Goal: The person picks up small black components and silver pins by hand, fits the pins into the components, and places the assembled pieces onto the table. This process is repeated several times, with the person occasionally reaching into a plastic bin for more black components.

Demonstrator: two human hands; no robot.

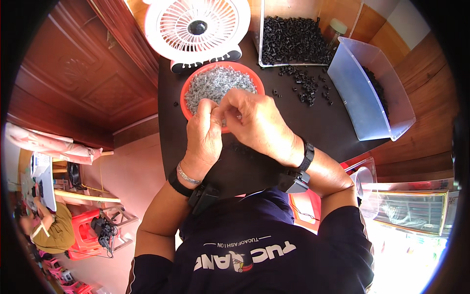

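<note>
My left hand (203,139) and my right hand (262,122) meet over the near side of a red round bowl (261,87). The bowl holds a heap of small silvery parts (220,81). Thumbs and fingers of both hands are pinched close together, fingertips nearly touching. Whatever sits between them is too small and too covered by the fingers to name. Dark straps with small black boxes circle both wrists, and a silvery bracelet is on the left one.
A white fan (198,28) stands behind the bowl on the dark table (318,125). At the far right, a clear box holds many black parts (293,41), with loose black pieces (307,90) before it. Right of these leans a bluish bin (360,105). Another person (56,230) sits far left.
</note>
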